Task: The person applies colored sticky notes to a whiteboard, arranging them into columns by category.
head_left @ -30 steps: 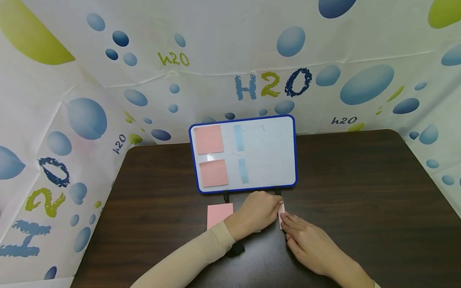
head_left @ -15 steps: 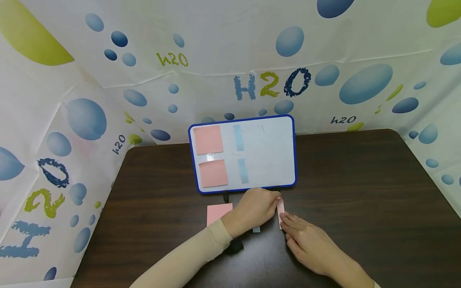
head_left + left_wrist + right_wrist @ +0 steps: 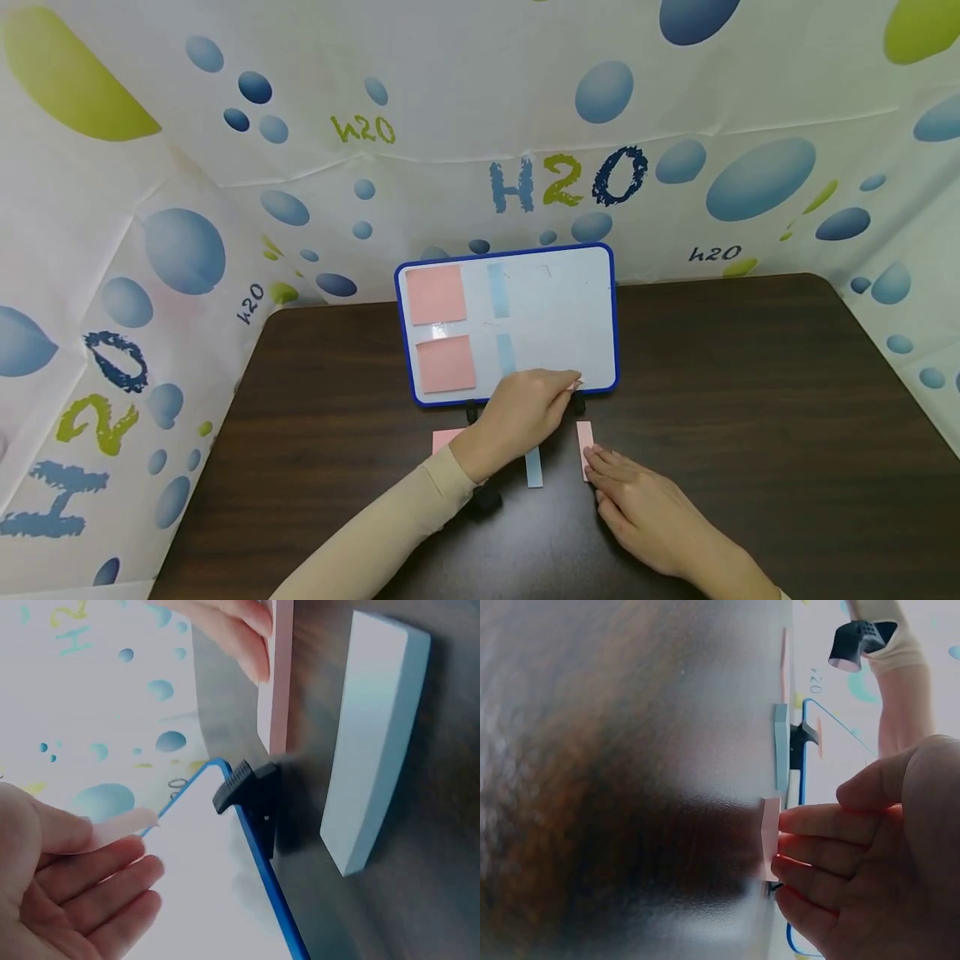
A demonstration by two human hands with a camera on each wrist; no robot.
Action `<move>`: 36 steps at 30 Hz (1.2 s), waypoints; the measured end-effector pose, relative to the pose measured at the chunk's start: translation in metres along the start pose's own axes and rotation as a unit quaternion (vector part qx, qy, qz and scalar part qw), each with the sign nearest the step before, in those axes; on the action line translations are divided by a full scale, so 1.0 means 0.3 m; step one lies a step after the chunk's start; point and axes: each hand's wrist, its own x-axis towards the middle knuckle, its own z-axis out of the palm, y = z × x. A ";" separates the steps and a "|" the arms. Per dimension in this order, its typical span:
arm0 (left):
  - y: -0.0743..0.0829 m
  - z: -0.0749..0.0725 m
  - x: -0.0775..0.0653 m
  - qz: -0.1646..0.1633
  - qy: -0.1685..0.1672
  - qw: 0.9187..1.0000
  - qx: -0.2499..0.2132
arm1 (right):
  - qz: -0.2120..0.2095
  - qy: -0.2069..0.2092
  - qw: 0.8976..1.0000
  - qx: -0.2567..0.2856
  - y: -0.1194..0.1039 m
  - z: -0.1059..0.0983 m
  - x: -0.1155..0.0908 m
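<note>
My left hand (image 3: pixel 521 412) pinches a small pink sticky note strip (image 3: pixel 124 827) between thumb and forefinger, over the lower right edge of the blue-framed whiteboard (image 3: pixel 570 325). In the right wrist view, the straight fingers of my right hand (image 3: pixel 847 862) touch the side of a narrow pink sticky note pad (image 3: pixel 770 840) lying on the table. Left of that pad lies a narrow blue sticky note pad (image 3: pixel 533 471). A square pink pad (image 3: pixel 447 439) is partly hidden behind my left wrist.
On the board are two pink square notes (image 3: pixel 436 294) at the left and two blue strips (image 3: pixel 498 290) beside them. Black clips (image 3: pixel 579 403) stand at the board's lower edge. A printed backdrop (image 3: pixel 450 100) rises behind the dark table (image 3: pixel 735 375).
My left hand has lifted off the narrow pink pad with a strip and moved up to the board's lower edge. More of the blue pad shows. The right hand stays in place.
</note>
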 end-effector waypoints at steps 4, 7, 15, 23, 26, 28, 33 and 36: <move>-0.026 -0.003 0.008 0.017 0.047 0.999 -0.003 | 0.001 -0.002 1.000 -0.002 0.001 0.001 0.000; -0.046 -0.007 0.020 0.027 0.087 0.996 0.019 | 0.003 -0.004 1.000 -0.003 0.002 0.002 0.000; -0.100 -0.023 0.068 0.066 0.167 0.975 0.130 | 0.000 0.005 1.000 -0.008 0.000 0.004 -0.003; -0.143 -0.036 0.107 0.080 0.192 0.959 0.193 | 0.001 0.002 1.000 -0.014 -0.001 0.004 -0.001; -0.153 -0.039 0.115 0.087 0.203 0.954 0.202 | 0.005 -0.002 1.000 -0.012 -0.001 0.002 -0.001; -0.158 -0.041 0.121 0.094 0.212 0.950 0.210 | 0.002 0.002 1.000 -0.014 -0.001 0.003 -0.001; -0.171 -0.046 0.143 0.099 0.225 0.940 0.237 | -0.004 0.009 1.000 -0.016 0.000 0.004 -0.001; -0.177 -0.052 0.157 0.098 0.232 0.936 0.246 | -0.001 0.001 1.000 -0.014 0.000 0.003 0.000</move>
